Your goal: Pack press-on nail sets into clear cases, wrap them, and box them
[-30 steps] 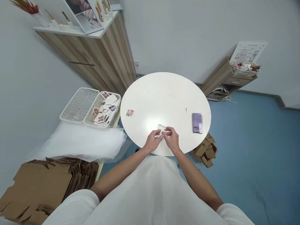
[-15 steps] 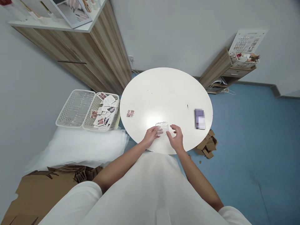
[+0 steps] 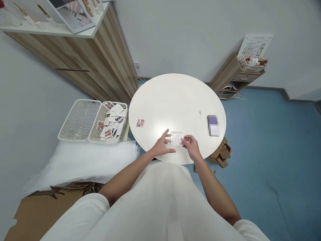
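A clear plastic box is held over the near part of the white oval table. Its right edge is pinched by my right hand, thumb on top. My left hand stands open at the box's left side, thumb and fingers spread apart; whether a fingertip touches the box I cannot tell. To the left on the table lies a card of press-on nails in pinkish tones.
A white basket full of nail cards stands left of the table, beside another basket of clear plastic boxes. White sheets and flat cardboard lie nearer. A blurred purple-and-white item rests at the table's right; cardboard pieces lie below.
My left hand has let go of the clear box and spread its fingers. My right hand, open before, now grips the box's right edge. The view has shifted slightly.
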Available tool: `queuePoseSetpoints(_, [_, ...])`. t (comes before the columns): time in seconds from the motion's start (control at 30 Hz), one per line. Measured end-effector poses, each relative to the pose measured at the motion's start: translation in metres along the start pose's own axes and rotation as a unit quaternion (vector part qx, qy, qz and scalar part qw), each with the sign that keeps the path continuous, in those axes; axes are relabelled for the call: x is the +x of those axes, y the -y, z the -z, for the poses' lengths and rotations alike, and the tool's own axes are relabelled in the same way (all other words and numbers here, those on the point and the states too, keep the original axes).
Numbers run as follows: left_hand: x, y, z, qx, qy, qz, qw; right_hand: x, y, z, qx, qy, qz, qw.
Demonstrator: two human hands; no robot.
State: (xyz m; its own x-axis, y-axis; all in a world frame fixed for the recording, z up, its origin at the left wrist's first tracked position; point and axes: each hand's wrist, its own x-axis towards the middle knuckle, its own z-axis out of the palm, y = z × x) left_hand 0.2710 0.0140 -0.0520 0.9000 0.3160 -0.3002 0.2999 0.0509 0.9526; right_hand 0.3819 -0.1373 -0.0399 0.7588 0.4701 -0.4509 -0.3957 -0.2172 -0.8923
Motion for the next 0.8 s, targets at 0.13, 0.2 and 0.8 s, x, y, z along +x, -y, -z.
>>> queuePoseSetpoints(0.13, [-0.001,-0.003,0.004,0.093,0.011,-0.032,0.995,-0.002,0.000,0.002,-0.045,0.034,0.013,0.998])
queuePoseSetpoints(0.2, [-0.001,-0.004,0.004,0.071,0.018,-0.039,0.997,-0.004,0.001,0.005,-0.101,0.067,0.045,0.992])
queuePoseSetpoints(0.8, [-0.002,-0.002,-0.002,-0.121,0.073,-0.041,0.989,0.005,0.010,0.017,-0.258,0.186,0.277,0.907])
